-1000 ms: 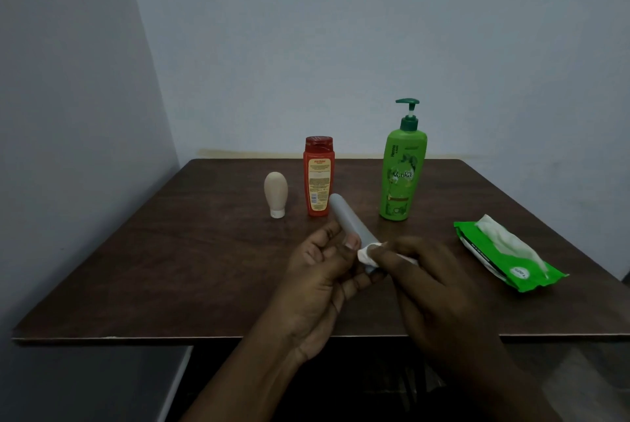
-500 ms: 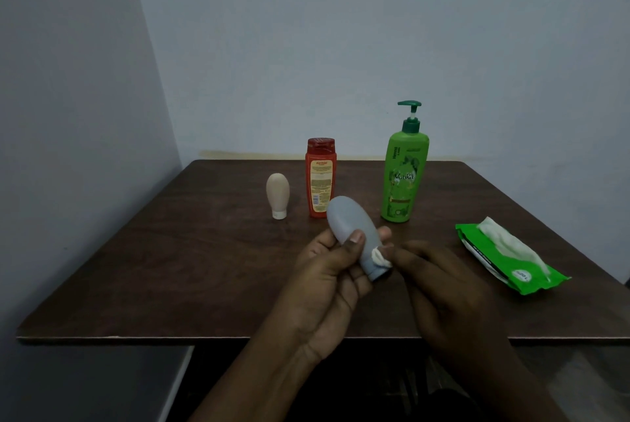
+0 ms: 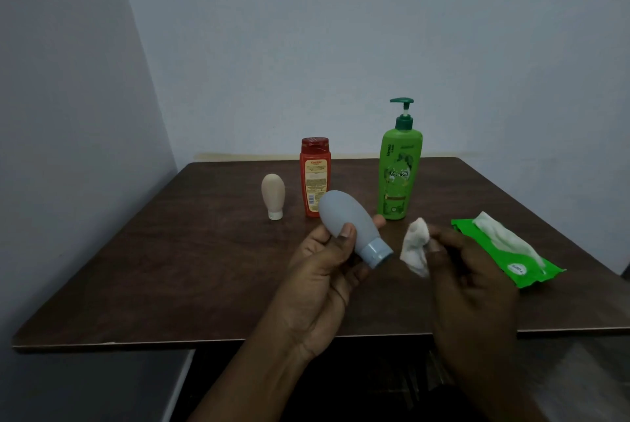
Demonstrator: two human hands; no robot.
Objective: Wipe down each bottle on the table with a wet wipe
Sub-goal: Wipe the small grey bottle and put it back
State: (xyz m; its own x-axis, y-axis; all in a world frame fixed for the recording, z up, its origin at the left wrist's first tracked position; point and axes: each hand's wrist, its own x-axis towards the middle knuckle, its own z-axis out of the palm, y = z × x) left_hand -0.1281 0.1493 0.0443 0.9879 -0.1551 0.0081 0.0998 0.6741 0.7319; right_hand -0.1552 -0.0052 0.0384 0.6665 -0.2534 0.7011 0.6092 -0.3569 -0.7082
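Left hand (image 3: 324,271) grips a grey oval plastic bottle (image 3: 347,220), cap down; right hand (image 3: 474,282) pinches a crumpled white wipe (image 3: 416,247) just beside its cap.

table: dark brown table (image 3: 170,268) | on it: beige bottle (image 3: 273,196); red bottle (image 3: 315,176); green pump bottle (image 3: 399,176); wipes pack (image 3: 531,271)
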